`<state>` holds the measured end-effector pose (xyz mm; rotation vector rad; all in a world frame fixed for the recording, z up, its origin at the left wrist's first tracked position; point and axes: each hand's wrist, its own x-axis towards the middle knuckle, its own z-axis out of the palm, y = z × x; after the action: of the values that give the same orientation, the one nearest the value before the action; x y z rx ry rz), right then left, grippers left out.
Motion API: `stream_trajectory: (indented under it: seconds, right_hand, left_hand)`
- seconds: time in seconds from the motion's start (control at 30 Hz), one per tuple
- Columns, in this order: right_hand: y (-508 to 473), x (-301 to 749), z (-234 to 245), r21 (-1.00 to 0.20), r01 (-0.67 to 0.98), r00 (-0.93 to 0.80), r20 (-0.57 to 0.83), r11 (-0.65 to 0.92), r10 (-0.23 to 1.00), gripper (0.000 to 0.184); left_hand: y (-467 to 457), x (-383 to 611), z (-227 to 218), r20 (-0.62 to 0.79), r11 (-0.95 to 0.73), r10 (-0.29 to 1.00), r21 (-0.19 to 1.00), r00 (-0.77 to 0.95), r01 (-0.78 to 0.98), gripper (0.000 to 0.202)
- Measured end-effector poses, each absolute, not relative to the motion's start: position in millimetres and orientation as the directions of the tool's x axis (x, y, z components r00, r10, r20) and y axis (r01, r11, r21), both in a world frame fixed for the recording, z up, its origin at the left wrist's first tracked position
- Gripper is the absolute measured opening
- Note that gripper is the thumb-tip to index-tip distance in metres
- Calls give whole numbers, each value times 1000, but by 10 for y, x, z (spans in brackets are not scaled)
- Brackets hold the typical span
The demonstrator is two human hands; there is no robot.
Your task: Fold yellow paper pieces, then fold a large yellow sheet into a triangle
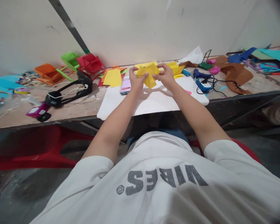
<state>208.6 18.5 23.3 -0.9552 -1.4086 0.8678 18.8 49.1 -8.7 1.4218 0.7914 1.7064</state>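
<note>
And there's the yellow paper (pixel 150 72), folded, right between your left grip (pixel 138 76) and your right grip (pixel 165 75), held up over the white board (pixel 158 102) on the worktop (pixel 88 109), one corner pointing down! On the left you're pinching it, thumb across the near face, fingers curled by the edge. On the right, you pinch too, thumb on the face, fingers bent. Both grips close on the paper, thumbs just apart.
</note>
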Motion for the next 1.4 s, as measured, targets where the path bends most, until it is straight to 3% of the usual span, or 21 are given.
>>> stream_trajectory:
  seconds: [0.13, 0.23, 0.5, 0.73, 0.97, 1.2, 1.4]
  right_hand:
    - [150, 2107, 255, -907, 56, 58, 421, 418, 905, 74]
    - [113, 2113, 278, -904, 88, 4, 421, 419, 907, 66]
    - [181, 2134, 199, -909, 89, -22, 406, 406, 914, 45]
    - [277, 2155, 143, -913, 41, -25, 406, 406, 914, 48]
    - [396, 2166, 111, -828, -19, 54, 559, 560, 828, 62]
    - [456, 2196, 44, -767, 66, 143, 640, 638, 755, 60]
    - [441, 2219, 48, -713, 173, 156, 701, 680, 695, 54]
  left_hand:
    - [563, 154, -118, 513, -528, 849, 832, -126, -171, 106]
    - [613, 126, -132, 501, -525, 851, 822, -158, -219, 110]
    - [638, 105, -130, 484, -489, 872, 852, -72, -186, 90]
    - [603, 107, -89, 458, -465, 885, 871, -82, -161, 78]
    - [539, 122, -14, 450, -485, 872, 849, -195, -208, 45]
    - [456, 167, 9, 506, -539, 841, 812, -190, -222, 46]
    - [413, 192, 18, 577, -586, 809, 806, -109, -80, 38]
